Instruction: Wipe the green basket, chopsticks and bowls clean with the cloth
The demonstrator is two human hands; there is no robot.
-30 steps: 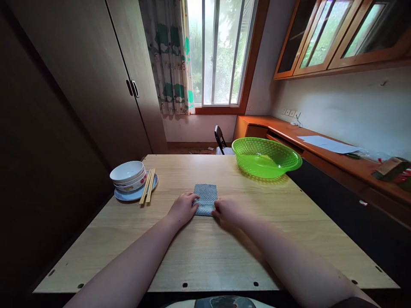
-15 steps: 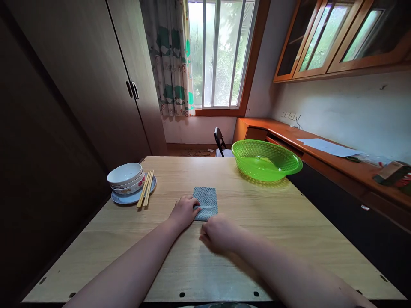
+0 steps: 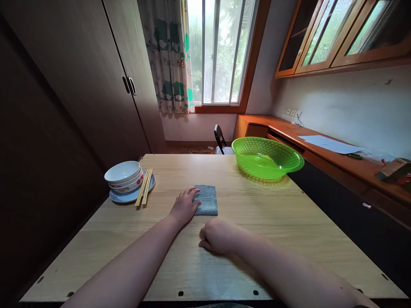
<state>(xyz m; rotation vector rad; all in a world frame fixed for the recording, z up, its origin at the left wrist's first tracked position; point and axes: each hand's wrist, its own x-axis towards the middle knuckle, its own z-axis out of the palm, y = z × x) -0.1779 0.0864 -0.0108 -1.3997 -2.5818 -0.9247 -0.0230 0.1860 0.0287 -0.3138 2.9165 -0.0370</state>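
Observation:
A folded blue-grey cloth (image 3: 208, 200) lies flat near the middle of the wooden table. My left hand (image 3: 186, 205) rests on its left edge, with fingers stretched over the fabric and the thumb apart from them. Just below the cloth's near edge, my right hand (image 3: 215, 235) lies curled into a loose fist on the tabletop, apart from the cloth. I see nothing in its fingers, though the palm faces away from view.
Stacked white bowls (image 3: 123, 176) stand on a blue-and-white plate (image 3: 120, 197) at the table's left, with wooden chopsticks (image 3: 144, 187) leaning on the rim. A green plastic basket (image 3: 269, 158) sits at the far right corner. Behind the table is a folding chair (image 3: 220, 136).
My left fingers have straightened and spread further up the cloth. My right hand, previously at the cloth's near edge, now lies a little below it with a gap between them.

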